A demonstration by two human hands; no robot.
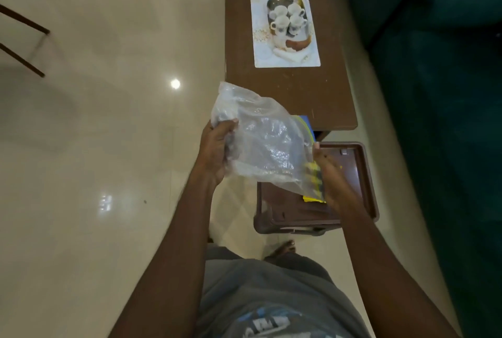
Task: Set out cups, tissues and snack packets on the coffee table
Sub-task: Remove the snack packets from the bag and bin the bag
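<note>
1. My left hand (217, 147) grips the clear bag (267, 144) by its left side.
2. My right hand (331, 177) pinches its zip edge.
3. The bag hangs above the stool (356, 166), just short of the counter (285, 87).

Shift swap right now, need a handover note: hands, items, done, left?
Left hand: grips the left side of the clear zip bag.
Right hand: holds the bag's zip end, above the brown stool.
Yellow packets: at the zip end by the right hand; cannot tell whether in or out.
Coffee table: bears a mat showing cups that look printed.
Done: no snack packets or tissues visible on the table.
Left: set out packets, tissues and cups.
</note>
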